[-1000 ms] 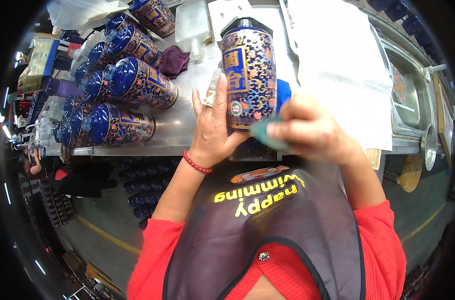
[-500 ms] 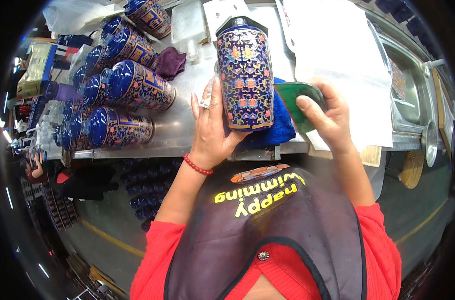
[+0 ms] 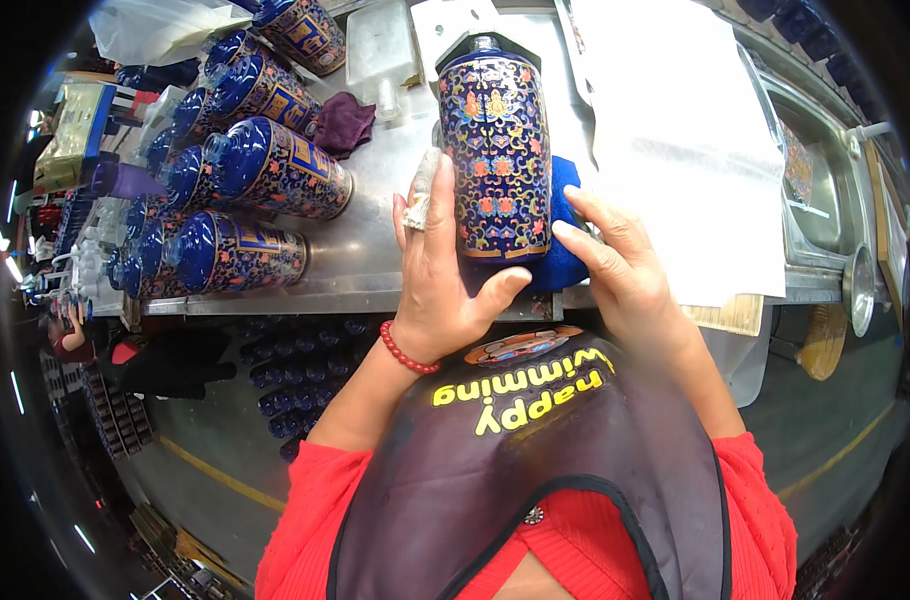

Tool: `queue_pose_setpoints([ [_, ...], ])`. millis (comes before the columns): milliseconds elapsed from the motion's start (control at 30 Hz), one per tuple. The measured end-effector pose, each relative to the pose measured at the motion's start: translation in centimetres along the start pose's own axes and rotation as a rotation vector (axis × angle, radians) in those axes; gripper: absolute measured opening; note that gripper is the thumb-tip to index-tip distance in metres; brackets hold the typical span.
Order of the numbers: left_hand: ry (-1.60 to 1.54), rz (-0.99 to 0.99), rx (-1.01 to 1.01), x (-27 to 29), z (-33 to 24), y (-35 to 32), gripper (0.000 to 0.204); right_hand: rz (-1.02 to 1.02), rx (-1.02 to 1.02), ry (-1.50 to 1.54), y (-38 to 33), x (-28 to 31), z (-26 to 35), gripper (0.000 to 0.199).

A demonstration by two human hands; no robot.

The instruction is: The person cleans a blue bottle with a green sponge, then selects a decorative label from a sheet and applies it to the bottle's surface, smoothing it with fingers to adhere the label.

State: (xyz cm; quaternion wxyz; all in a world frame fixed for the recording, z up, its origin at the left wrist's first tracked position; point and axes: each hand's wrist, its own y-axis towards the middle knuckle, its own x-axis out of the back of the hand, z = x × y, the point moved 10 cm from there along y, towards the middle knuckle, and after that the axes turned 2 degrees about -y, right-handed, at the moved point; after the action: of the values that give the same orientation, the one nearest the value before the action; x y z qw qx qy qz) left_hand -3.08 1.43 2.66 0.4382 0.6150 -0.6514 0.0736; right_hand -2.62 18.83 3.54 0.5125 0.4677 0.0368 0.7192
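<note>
A blue bottle (image 3: 497, 150) with bright floral patterning stands in front of me, its neck pointing away and its base by a blue cloth (image 3: 563, 262). My left hand (image 3: 440, 270) lies along its left side, fingers stretched and thumb raised just below the base. Pale wrapping covers one finger. My right hand (image 3: 625, 265) is at the lower right of the bottle, with thumb and forefinger extended and apart. Its other fingers are hidden, and the green scraper does not show.
Several similar bottles (image 3: 285, 170) lie on the metal table (image 3: 370, 240) at left, near a purple cloth (image 3: 343, 125). White sheeting (image 3: 685, 150) covers the right side. Beyond it are a metal sink (image 3: 825, 215) and a round metal pan (image 3: 859, 290).
My right hand has moved left to the bottle's base, and the green scraper has gone out of sight. My left thumb has lifted from beneath the base. The bottle has shifted slightly.
</note>
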Motion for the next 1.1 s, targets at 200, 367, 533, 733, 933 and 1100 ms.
queue_pose_setpoints([
  [200, -0.180, 0.007, 0.114, -0.4, 0.0, 0.9, 0.098, 0.002, -0.038, 0.002, -0.3, -0.2, -0.2, 0.068],
  [367, -0.302, 0.014, 0.107, -0.3, 0.1, 1.0, 0.091, 0.006, -0.027, 0.002, -0.3, -0.4, 0.1, 0.066],
  [533, -0.395, 0.028, 0.113, -0.5, 0.2, 1.1, 0.091, -0.005, -0.005, -0.046, -0.3, -0.4, 0.5, 0.066],
  [733, -0.407, 0.045, 0.112, -0.4, 0.1, 1.0, 0.094, 0.021, 0.016, -0.103, 0.3, -0.5, 1.3, 0.070],
  [933, -0.907, -0.026, 0.333, -1.1, 2.5, 0.2, 0.094, 0.092, 0.029, -0.160, 1.1, -1.0, 2.1, 0.067],
  [1100, -0.603, 0.029, 0.272, -1.2, 2.4, 0.3, 0.095, 0.114, 0.014, -0.179, 1.3, -1.0, 2.2, 0.065],
])
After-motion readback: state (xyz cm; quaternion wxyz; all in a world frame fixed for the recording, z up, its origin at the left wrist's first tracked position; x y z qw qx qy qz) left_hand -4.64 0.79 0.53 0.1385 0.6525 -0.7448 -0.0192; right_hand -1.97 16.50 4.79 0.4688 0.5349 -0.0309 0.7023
